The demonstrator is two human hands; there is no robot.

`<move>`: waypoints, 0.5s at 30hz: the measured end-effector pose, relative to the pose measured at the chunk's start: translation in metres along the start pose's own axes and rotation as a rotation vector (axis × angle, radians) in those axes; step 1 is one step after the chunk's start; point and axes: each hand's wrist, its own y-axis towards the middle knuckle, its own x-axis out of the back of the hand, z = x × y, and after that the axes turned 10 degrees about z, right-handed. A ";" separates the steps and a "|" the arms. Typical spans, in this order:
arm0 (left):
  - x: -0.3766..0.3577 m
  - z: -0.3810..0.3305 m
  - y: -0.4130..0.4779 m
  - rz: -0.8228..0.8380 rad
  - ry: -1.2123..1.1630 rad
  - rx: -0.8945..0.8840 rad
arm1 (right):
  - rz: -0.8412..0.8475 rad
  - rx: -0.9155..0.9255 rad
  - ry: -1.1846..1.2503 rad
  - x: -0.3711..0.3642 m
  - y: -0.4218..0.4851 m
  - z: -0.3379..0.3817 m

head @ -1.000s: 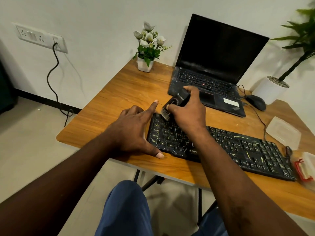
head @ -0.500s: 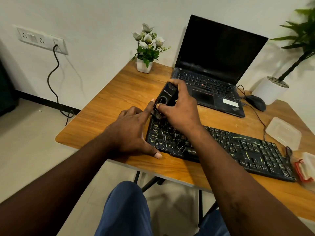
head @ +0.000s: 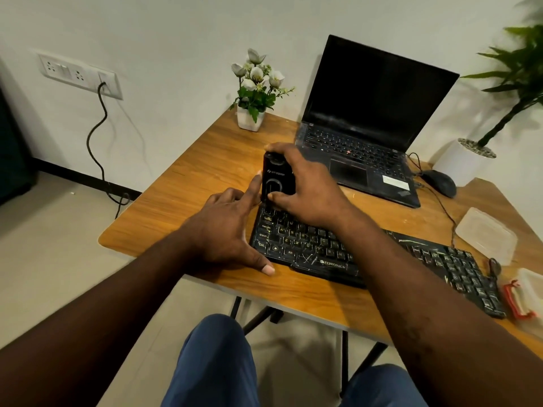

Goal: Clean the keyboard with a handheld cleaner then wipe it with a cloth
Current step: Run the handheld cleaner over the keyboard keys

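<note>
We see a keyboard [head: 367,254] on the worktop [head: 205,171], a laptop [head: 361,136] behind it, a flower pot [head: 249,120] left of the laptop.

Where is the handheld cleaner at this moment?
In the head view, the handheld cleaner stands at the far left corner of the keyboard, gripped by the right hand, in front of the laptop.

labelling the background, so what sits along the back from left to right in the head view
wall socket → flower pot → laptop → white planter
</note>
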 end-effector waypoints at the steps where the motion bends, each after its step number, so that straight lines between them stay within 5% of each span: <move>1: 0.000 0.000 0.000 0.002 0.003 0.000 | 0.022 0.027 -0.014 -0.002 0.000 -0.002; 8: 0.005 -0.005 -0.003 0.031 -0.023 0.009 | 0.167 -0.043 -0.201 0.046 -0.012 -0.035; 15: 0.003 -0.005 -0.003 0.015 -0.014 0.005 | 0.021 0.081 0.143 -0.002 0.002 -0.024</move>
